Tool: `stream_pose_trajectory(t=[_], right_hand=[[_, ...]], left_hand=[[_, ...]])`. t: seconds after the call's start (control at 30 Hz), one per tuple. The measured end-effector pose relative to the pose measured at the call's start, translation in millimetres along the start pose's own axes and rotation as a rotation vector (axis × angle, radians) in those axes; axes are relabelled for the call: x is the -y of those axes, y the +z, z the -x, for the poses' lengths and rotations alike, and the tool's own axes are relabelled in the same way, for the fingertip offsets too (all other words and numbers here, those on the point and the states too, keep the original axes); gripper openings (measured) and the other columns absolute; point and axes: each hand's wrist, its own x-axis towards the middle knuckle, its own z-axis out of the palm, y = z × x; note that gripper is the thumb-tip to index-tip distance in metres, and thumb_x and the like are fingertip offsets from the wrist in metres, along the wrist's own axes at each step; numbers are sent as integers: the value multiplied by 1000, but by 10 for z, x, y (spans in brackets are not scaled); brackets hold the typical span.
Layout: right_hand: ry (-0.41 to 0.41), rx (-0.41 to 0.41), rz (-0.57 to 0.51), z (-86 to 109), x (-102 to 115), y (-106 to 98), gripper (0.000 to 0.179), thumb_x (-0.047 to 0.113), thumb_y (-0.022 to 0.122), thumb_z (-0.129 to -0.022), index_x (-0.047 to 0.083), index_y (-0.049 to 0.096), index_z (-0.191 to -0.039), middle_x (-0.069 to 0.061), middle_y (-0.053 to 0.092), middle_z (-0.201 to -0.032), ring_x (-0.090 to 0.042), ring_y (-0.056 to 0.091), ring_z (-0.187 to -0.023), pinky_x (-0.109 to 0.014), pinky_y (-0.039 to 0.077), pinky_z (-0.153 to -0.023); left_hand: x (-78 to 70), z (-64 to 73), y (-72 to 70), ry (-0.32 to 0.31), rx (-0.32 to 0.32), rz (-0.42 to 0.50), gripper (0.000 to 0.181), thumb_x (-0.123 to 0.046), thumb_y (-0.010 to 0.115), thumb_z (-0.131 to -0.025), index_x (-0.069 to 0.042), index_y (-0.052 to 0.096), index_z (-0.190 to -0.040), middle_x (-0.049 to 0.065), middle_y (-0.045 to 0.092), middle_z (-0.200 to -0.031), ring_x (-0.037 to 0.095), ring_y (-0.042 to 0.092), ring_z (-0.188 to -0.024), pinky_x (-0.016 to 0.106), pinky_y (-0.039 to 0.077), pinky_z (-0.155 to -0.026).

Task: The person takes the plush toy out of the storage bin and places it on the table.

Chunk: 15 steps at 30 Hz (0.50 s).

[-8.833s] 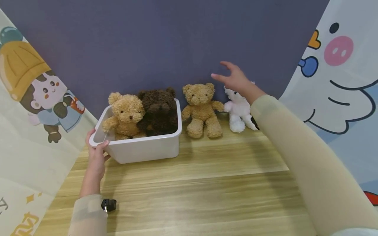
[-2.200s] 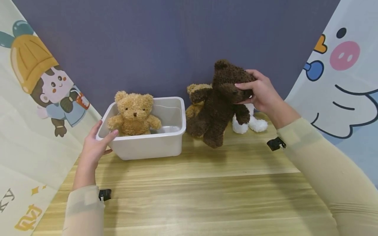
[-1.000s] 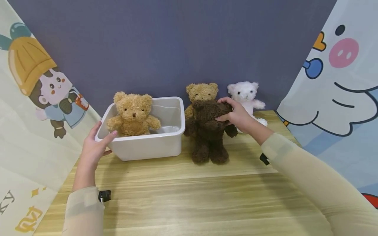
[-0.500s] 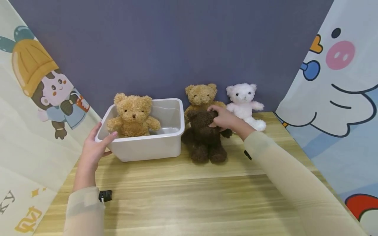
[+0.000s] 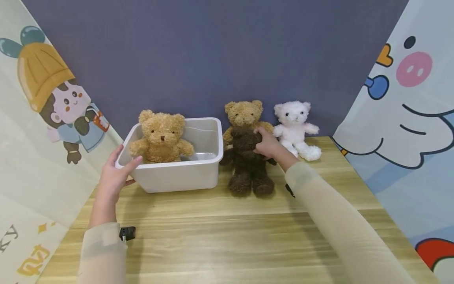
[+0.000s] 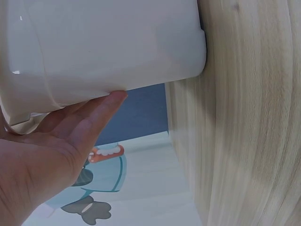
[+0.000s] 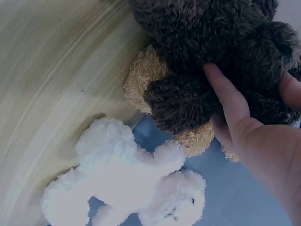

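My left hand (image 5: 112, 175) holds the left front corner of the white plastic bin (image 5: 181, 176), thumb over the rim; in the left wrist view its fingers (image 6: 96, 115) lie along the bin's outer wall. A tan teddy bear (image 5: 161, 136) sits inside, on the bin's left side. Right of the bin, a dark brown teddy bear (image 5: 250, 171) stands on the tabletop. My right hand (image 5: 270, 146) grips it by the head, fingers and thumb sunk in the fur in the right wrist view. Behind it sits a second tan teddy bear (image 5: 244, 112), its lower body hidden.
A white teddy bear (image 5: 293, 128) sits to the right against the dark blue-grey back panel (image 5: 227, 51). Printed cartoon curtains (image 5: 408, 130) close off both sides. Bare wooden tabletop (image 5: 213, 240) stretches across the front.
My right hand has lifted the dark brown teddy bear out of the bin, carried it right and lowered it before the second tan bear. The left hand has stayed on the bin.
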Motion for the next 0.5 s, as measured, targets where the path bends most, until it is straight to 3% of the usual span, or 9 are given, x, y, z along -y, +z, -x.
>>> stream_pose_trajectory(t=[0.03,0.2,0.37,0.5], right_hand=[[3,-5,10,-6,-6,4,72,0,56,-97,25,30,-160,-24,54,-142,-13,31,-53,-44,55,-70],[41,-43,3,-78,-19,26,74,0,54,-96,26,29,-160,-9,68,-105,-12,41,-53,-42,53,-66],[78,-53,-18,-161,-7,14,74,3,54,-97,27,27,-162,1,57,-75,-13,30,-53,-43,53,-68],[96,-52,-33,-214,8,-1,74,3,55,-98,27,27,-162,2,50,-69,-13,31,-56,-48,58,-75]], left_hand=[[0,-5,6,-1,0,2,100,-52,72,-99,-36,5,-172,23,13,-178,47,33,-155,24,63,-74],[3,-12,3,-8,-3,11,100,-51,72,-99,-37,6,-172,23,13,-178,48,33,-155,24,64,-74],[16,-5,5,-9,-1,20,100,-50,73,-98,-37,6,-172,24,12,-178,49,32,-155,25,64,-74],[20,-19,11,-8,-5,18,101,-51,74,-98,-38,7,-172,23,12,-178,49,32,-155,24,64,-74]])
